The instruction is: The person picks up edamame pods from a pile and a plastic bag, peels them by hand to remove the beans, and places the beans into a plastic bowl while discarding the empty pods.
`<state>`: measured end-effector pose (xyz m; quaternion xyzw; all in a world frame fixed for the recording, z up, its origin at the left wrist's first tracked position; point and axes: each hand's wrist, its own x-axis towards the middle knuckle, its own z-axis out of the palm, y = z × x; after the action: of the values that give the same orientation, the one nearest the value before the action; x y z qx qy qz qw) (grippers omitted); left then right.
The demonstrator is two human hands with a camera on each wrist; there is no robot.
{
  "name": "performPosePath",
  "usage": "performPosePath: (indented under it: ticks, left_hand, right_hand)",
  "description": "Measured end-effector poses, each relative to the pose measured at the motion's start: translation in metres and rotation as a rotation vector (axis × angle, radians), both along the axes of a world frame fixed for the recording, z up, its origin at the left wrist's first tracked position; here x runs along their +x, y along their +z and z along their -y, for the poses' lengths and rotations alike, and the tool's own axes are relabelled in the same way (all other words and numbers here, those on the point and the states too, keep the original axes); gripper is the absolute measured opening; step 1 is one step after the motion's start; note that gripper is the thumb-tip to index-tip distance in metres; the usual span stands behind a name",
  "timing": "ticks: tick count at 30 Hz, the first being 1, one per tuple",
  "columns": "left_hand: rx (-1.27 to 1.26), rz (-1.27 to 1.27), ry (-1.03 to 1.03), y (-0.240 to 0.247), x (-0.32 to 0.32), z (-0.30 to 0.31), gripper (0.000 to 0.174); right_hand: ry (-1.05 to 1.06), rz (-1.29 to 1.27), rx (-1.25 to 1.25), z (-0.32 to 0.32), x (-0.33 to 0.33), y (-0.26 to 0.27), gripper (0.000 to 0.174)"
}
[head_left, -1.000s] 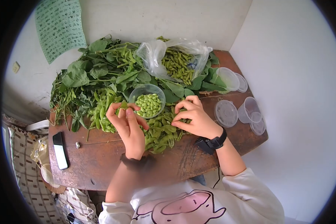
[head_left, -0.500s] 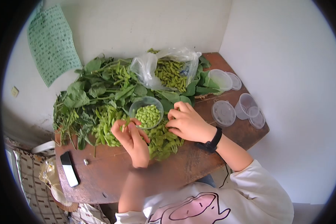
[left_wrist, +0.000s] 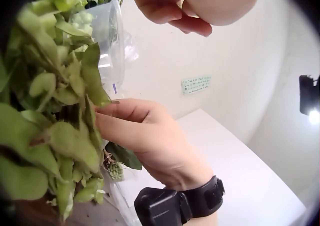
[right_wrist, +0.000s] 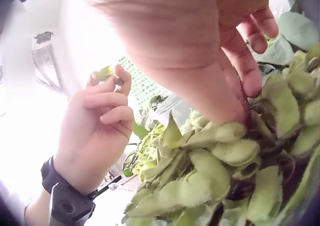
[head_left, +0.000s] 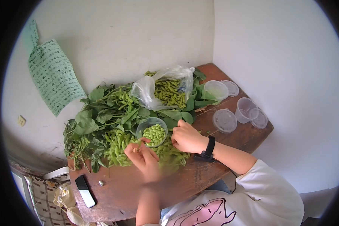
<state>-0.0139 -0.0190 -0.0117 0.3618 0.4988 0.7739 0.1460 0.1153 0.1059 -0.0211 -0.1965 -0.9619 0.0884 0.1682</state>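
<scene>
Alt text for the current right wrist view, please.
A person's left hand holds a green soybean pod between its fingertips while the right hand, large in the foreground, reaches down among fuzzy green pods. Behind hangs a green sheet of writing; glare whitens the left.

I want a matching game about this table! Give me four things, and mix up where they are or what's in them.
Things:
1. black-and-white rectangular phone
2. crinkly clear plastic bag
3. shelled light-green oval beans
4. pale green paper covered in writing

Places and states:
A. inside a round clear plastic tub
B. hanging on the white wall
C. has green pods in it
D. lying near the left end of the brown wooden table

Pairs: 1-D, 2-C, 3-A, 4-B
</scene>
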Motion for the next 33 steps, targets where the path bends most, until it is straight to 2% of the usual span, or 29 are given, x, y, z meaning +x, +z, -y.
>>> performPosePath:
  ticks: [4,10,15,22,24,26,28,32,33]
  left_hand:
    - [0.014,-0.023,-0.025,0.001,-0.001,0.0,0.01]
    - [0.009,0.023,-0.004,0.004,0.0,0.0,0.01]
    - [0.028,0.018,-0.026,0.001,0.0,0.001,0.01]
    - [0.054,-0.032,0.023,-0.001,-0.001,-0.002,0.01]
    - [0.033,-0.053,-0.005,-0.001,-0.001,-0.001,0.011]
    - [0.037,-0.054,-0.018,-0.002,-0.001,0.001,0.012]
    - [0.018,-0.131,-0.061,-0.006,-0.003,-0.001,0.012]
    - [-0.039,-0.181,-0.086,-0.013,-0.005,-0.001,0.015]
    - [-0.041,-0.183,-0.081,-0.012,-0.005,-0.002,0.015]
  right_hand:
    - [-0.061,0.071,0.075,-0.006,-0.003,-0.011,0.004]
    - [-0.022,0.029,-0.038,-0.007,0.007,0.002,0.004]
    - [-0.022,0.049,0.114,-0.004,0.003,-0.001,0.003]
    - [-0.007,0.051,0.18,-0.009,0.003,-0.004,0.003]
    - [0.009,-0.142,-0.007,-0.009,0.008,0.006,0.005]
    - [-0.025,-0.198,-0.026,-0.005,0.008,0.022,0.006]
    - [-0.086,-0.38,-0.2,-0.006,0.004,0.035,0.005]
    - [0.009,-0.537,-0.314,-0.005,-0.02,0.045,0.009]
    - [0.053,-0.537,-0.298,-0.008,-0.024,0.043,0.015]
